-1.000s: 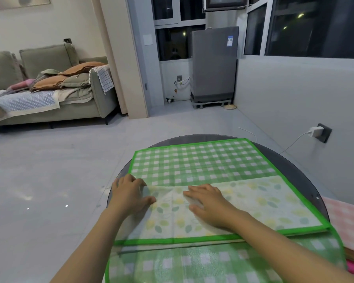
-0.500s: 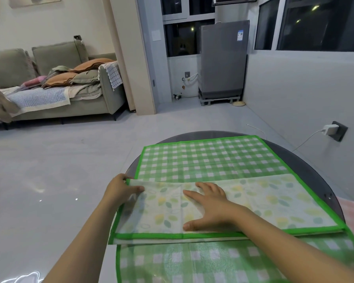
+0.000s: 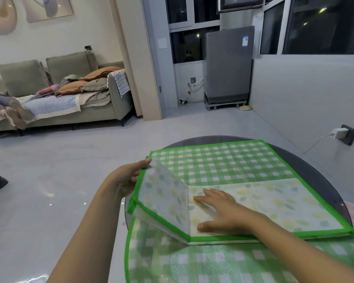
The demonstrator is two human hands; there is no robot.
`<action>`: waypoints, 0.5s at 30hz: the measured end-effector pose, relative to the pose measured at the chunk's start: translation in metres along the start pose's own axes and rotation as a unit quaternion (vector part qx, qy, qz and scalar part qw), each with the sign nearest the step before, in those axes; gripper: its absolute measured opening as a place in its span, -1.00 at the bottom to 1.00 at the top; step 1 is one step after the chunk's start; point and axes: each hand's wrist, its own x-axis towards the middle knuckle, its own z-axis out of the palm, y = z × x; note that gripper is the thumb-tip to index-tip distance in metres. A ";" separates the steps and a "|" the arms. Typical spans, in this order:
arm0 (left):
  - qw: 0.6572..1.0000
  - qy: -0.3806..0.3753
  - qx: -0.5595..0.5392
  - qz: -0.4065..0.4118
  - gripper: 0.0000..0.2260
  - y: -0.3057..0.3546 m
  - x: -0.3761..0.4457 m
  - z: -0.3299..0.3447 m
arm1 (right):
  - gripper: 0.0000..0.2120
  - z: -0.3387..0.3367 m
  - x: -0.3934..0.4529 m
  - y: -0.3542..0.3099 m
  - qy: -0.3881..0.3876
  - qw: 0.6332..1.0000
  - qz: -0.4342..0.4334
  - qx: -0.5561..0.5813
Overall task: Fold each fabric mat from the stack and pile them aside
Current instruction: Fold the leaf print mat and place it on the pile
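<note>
Fabric mat (image 3: 264, 203), already doubled into a long strip, lies across the round table (image 3: 307, 158) on the checked stack (image 3: 217, 160), its long axis running left to right. Left hand (image 3: 127, 178) grips the strip's left end, raised and tilted toward the right. Right hand (image 3: 221, 211) presses flat at the crease, fingers straight, so the lifted flap likely folds rightward over it.

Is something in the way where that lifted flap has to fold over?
Yes. The right hand lies flat on the mat, just past the crease, right where the flap held by the left hand would land. Nothing else visible sits there.
</note>
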 end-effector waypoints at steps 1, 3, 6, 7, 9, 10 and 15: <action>1.000 -0.005 -0.021 0.005 -0.74 0.002 -0.003 0.010 | -0.20 -0.002 -0.003 0.004 0.006 1.000 0.002 0.024; 0.998 -0.023 -0.050 0.017 -0.74 0.004 -0.005 0.033 | -0.27 -0.008 -0.008 0.011 0.026 0.995 0.018 0.098; 0.996 -0.050 -0.065 0.034 -0.63 0.003 -0.006 0.067 | -0.41 -0.019 -0.017 0.019 0.073 0.978 0.034 0.194; 0.995 -0.061 -0.074 0.041 -0.66 0.002 -0.007 0.079 | -0.48 -0.023 -0.020 0.022 0.095 0.971 0.041 0.216; 0.991 -0.080 -0.088 0.054 -0.78 0.000 -0.009 0.103 | -0.59 -0.030 -0.025 0.027 0.137 0.950 0.055 0.275; 0.991 -0.084 -0.082 0.060 -0.77 -0.003 -0.009 0.113 | -0.64 -0.033 -0.028 0.029 0.151 0.936 0.061 0.313; 0.991 -0.093 -0.024 0.088 -0.77 -0.023 0.001 0.157 | -0.68 -0.046 -0.041 0.031 0.169 0.883 0.079 0.431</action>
